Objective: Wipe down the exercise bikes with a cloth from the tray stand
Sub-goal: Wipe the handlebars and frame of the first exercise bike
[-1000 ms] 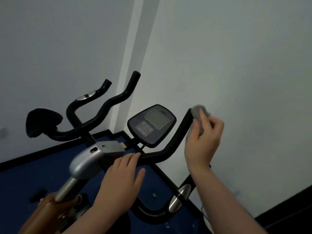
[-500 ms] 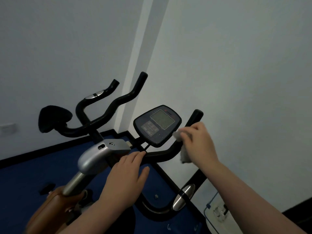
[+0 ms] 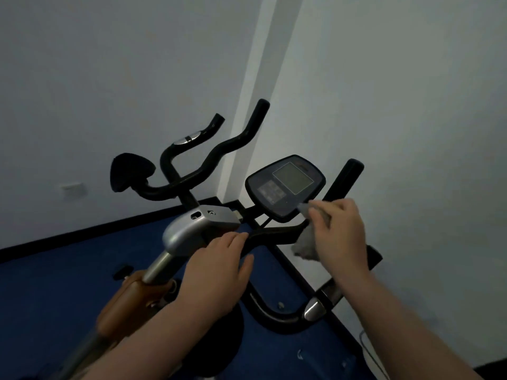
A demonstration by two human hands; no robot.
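Grey crumpled cloth (image 3: 306, 244) is bunched in our right hand (image 3: 338, 234), fingers curled round it, one corner pinched forward so it sits at the lower right edge of the dark oval console with the grey display panel (image 3: 285, 186); the rest hangs below the hand, draped at the bend of the black padded right handlebar (image 3: 344, 179); whether the corner actually presses on the console we cannot tell. Left hand (image 3: 216, 270) lies flat, fingers straight and relaxed, over the black crossbar just beside the silver metal stem housing (image 3: 192, 229); it grips nothing, it braces.

Step in hand, as we judge it: wiping the console; for a good pass we should flatten the cloth under the fingertips rather than lead with a pinched corner, sweep across the display and the keypad in overlapping strokes, keep pressure light on the buttons; keep the left hand where it is so the bars do not swing; tuck in the hanging tail so it does not drag over parts already done.

Cloth looks soft, thin, fuzzy at the edges, pale grey in dim light; damp or dry we cannot tell. A second bike's black handlebars and saddle (image 3: 129, 171) stand behind, near the white wall (image 3: 109, 64), over blue floor (image 3: 55, 283); presumably next in line.
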